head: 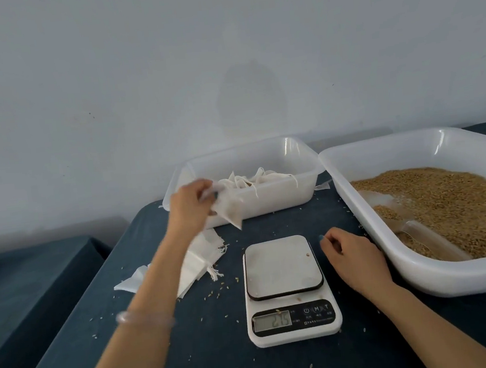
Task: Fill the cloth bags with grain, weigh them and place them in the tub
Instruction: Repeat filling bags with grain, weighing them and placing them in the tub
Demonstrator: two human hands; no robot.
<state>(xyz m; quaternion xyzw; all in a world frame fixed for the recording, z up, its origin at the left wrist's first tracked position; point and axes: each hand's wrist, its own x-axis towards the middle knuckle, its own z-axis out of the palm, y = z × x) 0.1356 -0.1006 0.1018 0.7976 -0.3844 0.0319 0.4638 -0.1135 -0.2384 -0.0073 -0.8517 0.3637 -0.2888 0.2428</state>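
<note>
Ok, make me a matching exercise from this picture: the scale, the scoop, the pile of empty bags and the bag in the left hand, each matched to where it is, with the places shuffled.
Things
1 scale
2 scoop
3 pile of empty bags
4 bag in the left hand

Places
A lying in the tray of grain
B held up at the near wall of the tub
C on the table, left of the scale
D on the table, with the right hand just beside it

Pairs: 1-D, 2-A, 3-C, 4-B
</note>
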